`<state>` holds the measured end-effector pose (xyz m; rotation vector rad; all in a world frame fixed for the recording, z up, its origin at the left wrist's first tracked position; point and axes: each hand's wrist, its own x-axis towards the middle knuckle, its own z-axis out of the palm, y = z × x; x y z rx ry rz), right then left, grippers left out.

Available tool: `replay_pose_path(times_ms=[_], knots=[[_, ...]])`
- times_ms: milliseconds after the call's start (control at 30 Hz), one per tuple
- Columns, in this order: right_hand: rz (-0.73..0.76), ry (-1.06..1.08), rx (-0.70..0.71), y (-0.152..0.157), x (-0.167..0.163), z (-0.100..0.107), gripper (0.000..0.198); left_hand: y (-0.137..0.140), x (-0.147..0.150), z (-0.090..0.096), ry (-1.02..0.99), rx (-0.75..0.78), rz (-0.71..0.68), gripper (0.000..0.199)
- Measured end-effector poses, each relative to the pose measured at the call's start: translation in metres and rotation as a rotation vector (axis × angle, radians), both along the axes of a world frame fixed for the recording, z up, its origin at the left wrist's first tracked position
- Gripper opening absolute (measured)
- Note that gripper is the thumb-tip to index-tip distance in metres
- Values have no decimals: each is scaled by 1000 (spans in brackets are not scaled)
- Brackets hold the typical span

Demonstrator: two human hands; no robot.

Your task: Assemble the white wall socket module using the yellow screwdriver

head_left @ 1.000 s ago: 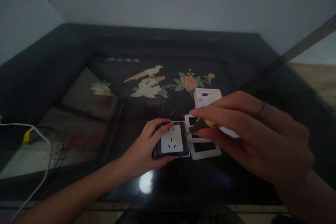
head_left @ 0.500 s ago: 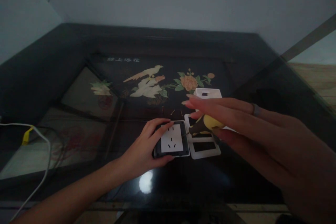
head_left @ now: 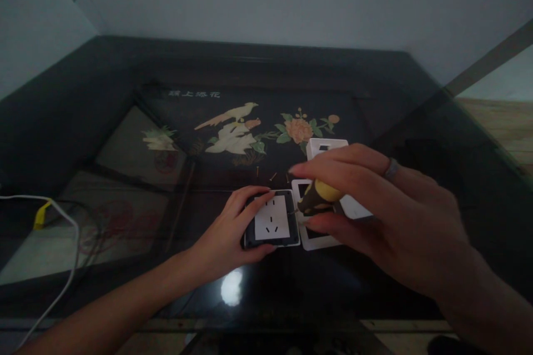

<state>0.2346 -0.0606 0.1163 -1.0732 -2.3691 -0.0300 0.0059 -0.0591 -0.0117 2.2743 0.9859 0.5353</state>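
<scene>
A wall socket (head_left: 272, 221) with a white face and dark border lies on the glossy black table. My left hand (head_left: 233, 230) grips it from the left, fingers over the far edge and thumb at the near edge. In my right hand (head_left: 375, 194) is a screwdriver (head_left: 318, 198) with a yellow and black handle, its shaft pointing left at the socket's right side. Whether the tip sits in a screw is too small to tell. Under the screwdriver lies a white cover frame (head_left: 320, 243), partly hidden by my right hand.
Three loose screws (head_left: 272, 176) lie beyond the socket. A white box-like part (head_left: 327, 145) stands behind my right hand. A white cable (head_left: 75, 255) with a yellow tag (head_left: 41, 215) runs along the left side. The black table (head_left: 200, 299) bears a bird and flower picture.
My right hand's fingers have curled closer round the screwdriver handle, and the thumb has come forward. My left hand and the socket have stayed in place.
</scene>
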Motion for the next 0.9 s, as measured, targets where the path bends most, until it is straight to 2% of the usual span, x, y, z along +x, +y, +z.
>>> replay_pose_path(times_ms=[100,233,433,667,733,800,900], knots=[[27,28,-150,-4,4,7,37,0,0,0,4,11,-3,79],[48,66,-226,-6,6,11,43,0,0,-2,-1,40,-5,82],[133,111,-155,-1,-3,4,23,0,0,-5,-62,4,20,84],[-51,126,5,6,-3,-7,20,2,0,-2,-23,18,-4,77],[-65,100,36,8,-3,-8,24,2,1,-1,-24,17,-10,76],[-30,78,23,9,-3,-7,30,2,0,0,-20,15,-9,76],[49,70,-88,9,0,-3,31,2,0,-1,-20,7,-2,76]])
